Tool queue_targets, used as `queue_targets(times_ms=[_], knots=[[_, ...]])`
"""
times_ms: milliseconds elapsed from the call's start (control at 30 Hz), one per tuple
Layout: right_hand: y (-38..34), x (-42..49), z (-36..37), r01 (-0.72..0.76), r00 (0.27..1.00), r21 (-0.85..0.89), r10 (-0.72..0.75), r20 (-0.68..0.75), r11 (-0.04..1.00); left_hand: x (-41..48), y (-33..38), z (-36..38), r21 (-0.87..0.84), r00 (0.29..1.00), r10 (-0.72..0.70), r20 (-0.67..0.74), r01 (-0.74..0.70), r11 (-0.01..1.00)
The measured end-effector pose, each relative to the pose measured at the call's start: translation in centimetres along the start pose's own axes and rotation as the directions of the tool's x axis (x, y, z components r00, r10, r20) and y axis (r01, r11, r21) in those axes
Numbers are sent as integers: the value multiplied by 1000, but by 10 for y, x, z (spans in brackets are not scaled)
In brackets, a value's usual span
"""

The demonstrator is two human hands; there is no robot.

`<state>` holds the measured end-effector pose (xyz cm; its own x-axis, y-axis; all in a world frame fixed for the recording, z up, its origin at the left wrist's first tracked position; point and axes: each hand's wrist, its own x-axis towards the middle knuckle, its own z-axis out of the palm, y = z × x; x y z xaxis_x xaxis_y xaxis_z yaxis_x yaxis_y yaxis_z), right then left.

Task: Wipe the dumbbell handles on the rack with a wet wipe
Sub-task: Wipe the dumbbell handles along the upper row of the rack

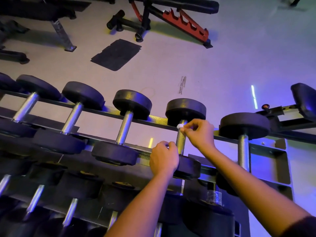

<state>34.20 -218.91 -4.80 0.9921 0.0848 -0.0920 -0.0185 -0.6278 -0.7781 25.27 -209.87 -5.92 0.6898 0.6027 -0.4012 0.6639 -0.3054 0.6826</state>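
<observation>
Dumbbell handle [180, 142] upright-running, away from viewer

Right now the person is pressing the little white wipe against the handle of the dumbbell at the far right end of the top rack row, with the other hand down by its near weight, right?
Not quite. The head view shows the right hand pinching the wet wipe against the handle of the second dumbbell from the right, not the end dumbbell. The left hand is indeed by its near weight.
</observation>
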Motion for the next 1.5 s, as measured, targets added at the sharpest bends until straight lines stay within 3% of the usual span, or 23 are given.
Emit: queue_targets(times_ms=[100,300,400,533,667,867,967,1167,1267,1500], knots=[[5,8,2,-63,998,74,64,-13,995,-1,-1,-1,7,1000,1,19,-1,1000],[29,-40,0,-226,959,110,202,197,968,-1,1,-2,19,1000,9,2,-9,1000],[29,-36,0,-200,970,106,182,162,974,-1,1,-3,10,1000,8,8,-8,1000],[24,2,3,-245,969,299,242,48,922,-2,2,-4,9,1000,18,19,-18,1000],[27,17,2,-347,936,450,330,118,823,-2,1,-4,-11,999,24,42,-24,1000],[48,-41,2,-440,889,325,356,287,837,-1,1,-3,-12,999,23,33,-22,1000],[46,-37,4,-451,891,376,384,243,810,-2,2,-4,-11,999,18,33,-18,1000],[26,15,10,-323,933,492,359,22,808,-2,0,-3,-40,999,19,43,-17,999],[23,13,9,-333,928,497,372,23,801,-1,-2,-2,-33,999,22,34,-21,999],[27,-51,4,-407,913,229,386,131,885,0,1,0,-3,1000,3,15,-3,1000]])
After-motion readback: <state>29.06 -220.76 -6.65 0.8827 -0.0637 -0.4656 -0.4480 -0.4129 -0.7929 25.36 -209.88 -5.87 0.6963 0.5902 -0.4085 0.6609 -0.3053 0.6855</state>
